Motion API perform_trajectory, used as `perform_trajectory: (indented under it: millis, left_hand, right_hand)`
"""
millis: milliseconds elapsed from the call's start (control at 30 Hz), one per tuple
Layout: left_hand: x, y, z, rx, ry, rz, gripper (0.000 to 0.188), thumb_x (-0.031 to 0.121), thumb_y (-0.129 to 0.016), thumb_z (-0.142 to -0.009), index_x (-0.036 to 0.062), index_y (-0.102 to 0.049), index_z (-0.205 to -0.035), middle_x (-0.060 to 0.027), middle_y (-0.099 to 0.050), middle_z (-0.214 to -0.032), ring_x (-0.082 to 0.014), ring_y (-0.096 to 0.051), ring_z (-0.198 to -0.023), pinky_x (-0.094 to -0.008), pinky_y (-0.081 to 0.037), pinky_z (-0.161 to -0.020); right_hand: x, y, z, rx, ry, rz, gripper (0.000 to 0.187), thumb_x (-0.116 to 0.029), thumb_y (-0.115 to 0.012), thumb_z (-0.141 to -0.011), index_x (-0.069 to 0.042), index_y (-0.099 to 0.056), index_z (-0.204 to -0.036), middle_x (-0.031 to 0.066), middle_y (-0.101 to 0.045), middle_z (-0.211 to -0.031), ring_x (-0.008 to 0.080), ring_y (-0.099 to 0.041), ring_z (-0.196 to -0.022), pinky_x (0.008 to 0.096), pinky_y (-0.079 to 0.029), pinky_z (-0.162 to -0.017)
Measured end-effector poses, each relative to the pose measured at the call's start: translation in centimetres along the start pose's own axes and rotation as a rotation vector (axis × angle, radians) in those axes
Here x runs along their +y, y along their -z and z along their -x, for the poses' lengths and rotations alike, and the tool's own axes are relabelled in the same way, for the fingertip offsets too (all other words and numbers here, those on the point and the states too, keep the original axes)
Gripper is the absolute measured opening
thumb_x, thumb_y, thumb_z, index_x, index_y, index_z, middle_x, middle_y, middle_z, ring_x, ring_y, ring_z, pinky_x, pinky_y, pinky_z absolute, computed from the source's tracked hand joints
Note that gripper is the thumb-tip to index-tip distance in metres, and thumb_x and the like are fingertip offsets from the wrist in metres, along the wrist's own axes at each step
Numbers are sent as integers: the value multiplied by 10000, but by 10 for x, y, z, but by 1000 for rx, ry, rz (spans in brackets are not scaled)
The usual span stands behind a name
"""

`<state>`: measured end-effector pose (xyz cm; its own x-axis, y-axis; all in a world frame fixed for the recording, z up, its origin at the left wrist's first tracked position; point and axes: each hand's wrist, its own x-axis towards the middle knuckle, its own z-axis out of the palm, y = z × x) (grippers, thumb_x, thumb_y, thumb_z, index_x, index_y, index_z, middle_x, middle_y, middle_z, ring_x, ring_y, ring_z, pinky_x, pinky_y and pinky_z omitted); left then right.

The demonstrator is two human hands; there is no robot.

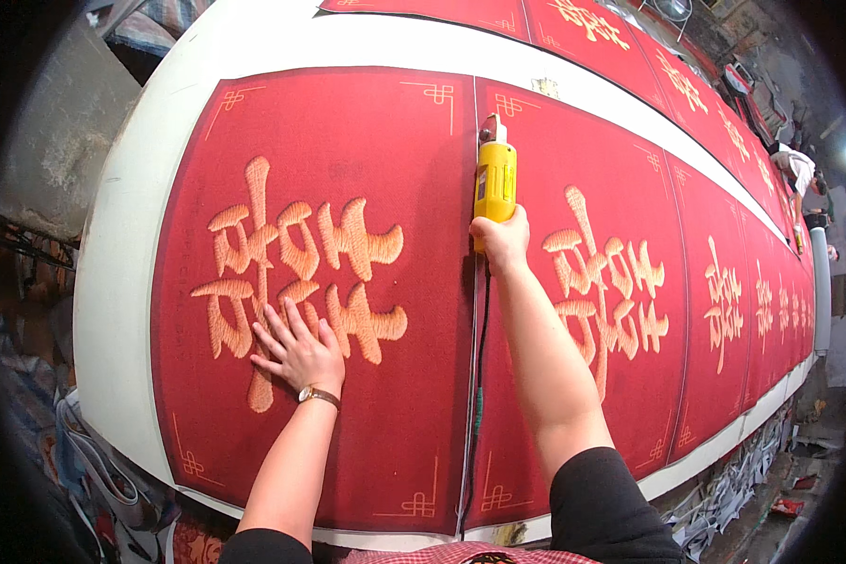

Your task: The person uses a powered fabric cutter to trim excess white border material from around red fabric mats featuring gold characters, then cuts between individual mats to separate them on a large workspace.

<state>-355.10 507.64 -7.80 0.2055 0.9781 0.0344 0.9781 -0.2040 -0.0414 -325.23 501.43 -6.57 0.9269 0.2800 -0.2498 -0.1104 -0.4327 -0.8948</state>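
A yellow handheld electric cutter (495, 183) is in my right hand (504, 239), its fingers wrapped round the rear of the body. The cutter's head points away from me, at the far end of the dark gap between two red mats. My left hand (301, 350) lies flat with fingers spread on the left red mat (404, 141), over the lower part of its raised gold character (282, 254). A black cord runs back from the cutter along the gap, under my right forearm. The neighbouring red mat (630, 414) lies to the right, partly covered by that forearm.
More red mats (705, 122) lie in a second row at the far side of the white table (127, 310). At the far right another person (797, 179) leans over the table. Offcut strips (738, 489) pile below the near right edge; rolled material (99, 451) lies at left.
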Motion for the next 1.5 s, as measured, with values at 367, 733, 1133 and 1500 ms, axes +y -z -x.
perform_trajectory:
  millis: [367,733,1133,1500]
  left_hand:
    - [1,2,0,-7,-14,-4,658,368,-483,-887,176,-252,-1473,-93,-133,-1561,-364,-74,-1430,-665,-69,-1060]
    - [0,1,1,3,-46,5,695,373,-519,-848,139,-279,-1456,-138,-148,-1550,-390,-71,-1426,-661,-42,-1063]
    - [1,-18,0,102,-43,40,593,436,-495,-894,170,-373,-1410,-73,-288,-1506,-321,-187,-1410,-667,-130,-1056]
    - [153,16,306,172,-696,466,546,246,-607,-793,75,-458,-1290,-158,-367,-1421,-344,-285,-1340,-567,-153,-1099]
  right_hand:
    - [-34,-38,-96,76,42,64,469,-79,-728,-533,24,-540,-951,132,-632,-855,229,-637,-728,349,-531,-634]
    - [-29,-32,-153,-341,111,-566,284,-42,-623,-716,22,-545,-981,121,-642,-775,210,-618,-623,335,-532,-583]
    - [97,252,163,-611,-294,-722,647,-173,-711,-625,27,-496,-1202,163,-624,-1046,248,-629,-922,359,-524,-813]
    - [209,528,394,-174,-547,-618,657,36,-721,-603,-29,-466,-1205,121,-616,-994,237,-654,-868,361,-541,-785]
